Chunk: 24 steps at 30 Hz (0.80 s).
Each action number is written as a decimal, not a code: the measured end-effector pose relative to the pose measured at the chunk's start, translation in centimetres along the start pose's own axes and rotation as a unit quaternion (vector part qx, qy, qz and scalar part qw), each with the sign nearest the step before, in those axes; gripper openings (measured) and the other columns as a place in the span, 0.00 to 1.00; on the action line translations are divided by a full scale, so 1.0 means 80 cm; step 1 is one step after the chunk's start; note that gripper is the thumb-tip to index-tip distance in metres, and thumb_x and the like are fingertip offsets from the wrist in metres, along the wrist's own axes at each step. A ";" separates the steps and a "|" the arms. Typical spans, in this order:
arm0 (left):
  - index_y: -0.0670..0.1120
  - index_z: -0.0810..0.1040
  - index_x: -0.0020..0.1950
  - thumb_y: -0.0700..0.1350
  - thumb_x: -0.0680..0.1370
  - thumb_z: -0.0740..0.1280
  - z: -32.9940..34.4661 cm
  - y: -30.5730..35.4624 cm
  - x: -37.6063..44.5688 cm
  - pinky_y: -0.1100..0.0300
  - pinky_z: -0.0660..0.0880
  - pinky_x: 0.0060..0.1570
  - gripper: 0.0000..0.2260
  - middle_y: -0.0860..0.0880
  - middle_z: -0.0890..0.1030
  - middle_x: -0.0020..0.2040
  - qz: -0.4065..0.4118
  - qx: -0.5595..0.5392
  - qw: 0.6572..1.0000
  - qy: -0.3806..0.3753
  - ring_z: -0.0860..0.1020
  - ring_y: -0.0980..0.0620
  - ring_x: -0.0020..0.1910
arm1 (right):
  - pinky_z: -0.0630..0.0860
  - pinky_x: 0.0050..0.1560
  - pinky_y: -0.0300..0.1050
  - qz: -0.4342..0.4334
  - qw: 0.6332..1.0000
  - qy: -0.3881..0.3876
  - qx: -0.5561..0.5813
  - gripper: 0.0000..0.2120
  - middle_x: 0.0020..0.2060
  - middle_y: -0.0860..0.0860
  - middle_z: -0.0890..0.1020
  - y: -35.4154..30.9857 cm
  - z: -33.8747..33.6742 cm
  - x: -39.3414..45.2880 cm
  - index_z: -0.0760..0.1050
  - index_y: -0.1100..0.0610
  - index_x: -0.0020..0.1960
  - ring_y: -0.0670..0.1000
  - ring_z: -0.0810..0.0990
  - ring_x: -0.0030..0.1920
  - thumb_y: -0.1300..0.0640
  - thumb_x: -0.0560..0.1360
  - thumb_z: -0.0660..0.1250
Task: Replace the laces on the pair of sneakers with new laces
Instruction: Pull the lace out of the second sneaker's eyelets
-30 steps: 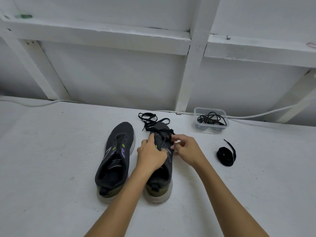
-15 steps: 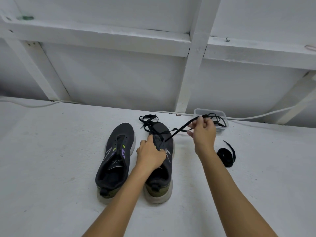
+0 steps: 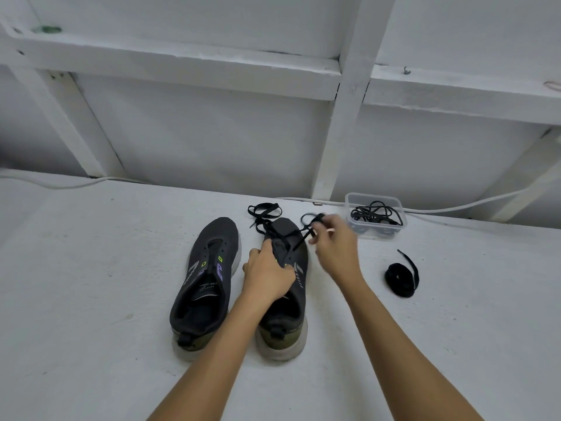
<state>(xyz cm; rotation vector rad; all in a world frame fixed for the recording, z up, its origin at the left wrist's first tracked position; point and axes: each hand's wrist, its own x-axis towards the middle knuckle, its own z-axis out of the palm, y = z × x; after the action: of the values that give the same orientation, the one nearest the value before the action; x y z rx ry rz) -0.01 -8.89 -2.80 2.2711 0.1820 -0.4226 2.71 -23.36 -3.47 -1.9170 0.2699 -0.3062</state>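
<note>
Left hand (image 3: 268, 273) pressed down on the tongue and eyelet area of the right-side sneaker (image 3: 285, 287), fingers curled over its upper to pin it. Right hand (image 3: 332, 243) was raised just off the shoe's toe, fingers pinching a black lace (image 3: 299, 238) that ran taut from an eyelet near the toe; motion blur hid the exact grip.

Judgement on the step: I was lacing this shoe. To do it well, keep the shoe pinned flat, pull in line with the eyelet rather than sideways, and even out both ends before crossing to the next pair of holes. Flat lace likely twists, so untwist it at each eyelet.

The 2 sneakers stood side by side near the middle of the white surface (image 3: 91, 268), toes toward its far edge. Both dark grey knit, olive heels, pale soles. The left-side sneaker (image 3: 206, 278) had no lace, its green and purple eyelet tabs bare. The lace's loose end (image 3: 264, 211) lay looped just beyond the toe of the shoe I held.

Toward the far right edge: a clear tub (image 3: 376, 215) with tangled black cord inside. Nearer, well apart from the shoes, 1 coiled black lace (image 3: 400, 278).
</note>
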 end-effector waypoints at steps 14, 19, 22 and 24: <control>0.49 0.64 0.74 0.49 0.78 0.65 0.001 0.001 -0.001 0.48 0.69 0.65 0.25 0.42 0.70 0.63 -0.005 0.006 1.000 0.007 0.68 0.37 0.67 | 0.77 0.43 0.43 0.031 0.988 -0.123 -0.084 0.07 0.38 0.48 0.83 0.023 0.010 -0.013 0.79 0.54 0.40 0.46 0.80 0.37 0.54 0.76 0.73; 0.49 0.60 0.78 0.49 0.79 0.65 0.001 0.000 -0.001 0.48 0.70 0.66 0.29 0.43 0.68 0.66 -0.010 0.002 1.000 -0.003 0.67 0.38 0.68 | 0.80 0.33 0.41 0.084 0.976 0.117 0.164 0.06 0.43 0.54 0.81 -0.013 -0.013 0.010 0.74 0.55 0.47 0.41 0.82 0.34 0.56 0.82 0.65; 0.48 0.58 0.79 0.48 0.79 0.65 0.001 0.000 -0.001 0.48 0.68 0.67 0.30 0.42 0.67 0.68 -0.009 0.006 1.000 -0.001 0.66 0.38 0.70 | 0.81 0.35 0.41 0.124 0.984 0.016 0.129 0.11 0.45 0.53 0.82 -0.014 -0.024 0.012 0.77 0.58 0.49 0.45 0.83 0.39 0.49 0.81 0.67; 0.48 0.58 0.79 0.48 0.79 0.65 0.001 0.001 -0.002 0.48 0.68 0.67 0.30 0.42 0.68 0.68 -0.009 0.008 1.000 0.005 0.66 0.37 0.70 | 0.84 0.41 0.46 0.155 0.979 -0.120 0.057 0.14 0.45 0.52 0.84 0.000 -0.017 0.002 0.80 0.56 0.50 0.48 0.84 0.42 0.45 0.78 0.71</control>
<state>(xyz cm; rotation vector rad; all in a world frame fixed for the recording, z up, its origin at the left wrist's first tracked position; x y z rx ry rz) -0.18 -8.97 -2.75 2.2883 0.2039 -0.4237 2.38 -24.60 -2.97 -1.7459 0.3756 0.1158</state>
